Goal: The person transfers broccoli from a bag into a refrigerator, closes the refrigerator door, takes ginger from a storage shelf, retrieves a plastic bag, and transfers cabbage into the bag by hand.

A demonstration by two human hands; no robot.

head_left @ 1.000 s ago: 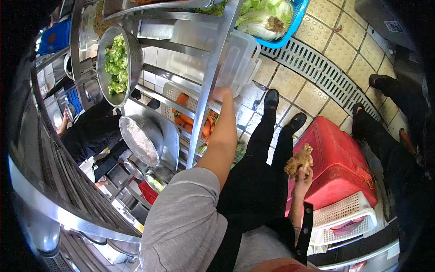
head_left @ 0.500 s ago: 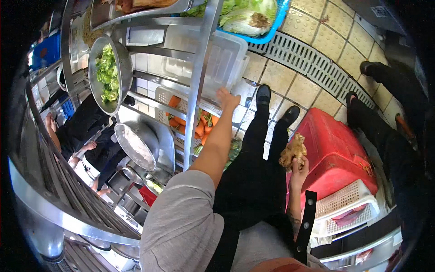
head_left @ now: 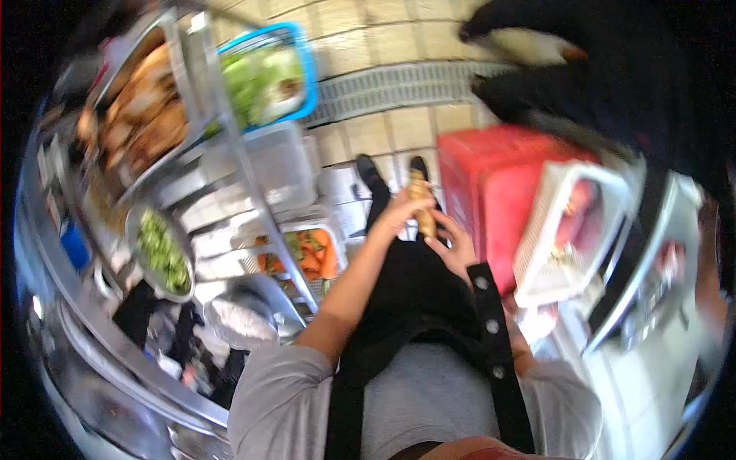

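A knobbly piece of ginger is between my two hands in front of my legs. My left hand has its fingers closed around the middle of it. My right hand pinches the lower end with thumb and fingers. Part of the ginger is hidden behind the fingers, and motion blur softens its outline. Close to my right hand stands a red plastic bin. To the left of my left hand, a white basket of carrots sits low by the rack.
A metal rack on the left carries a bowl of chopped greens, a bowl of white powder and a tray of browned meat. A clear tub and blue basket stand behind. Another person's dark-clothed legs are at right.
My left hand has come away from the rack and joined my right hand on the ginger. The ginger has moved up and left in view, and the whole view has turned towards the right.
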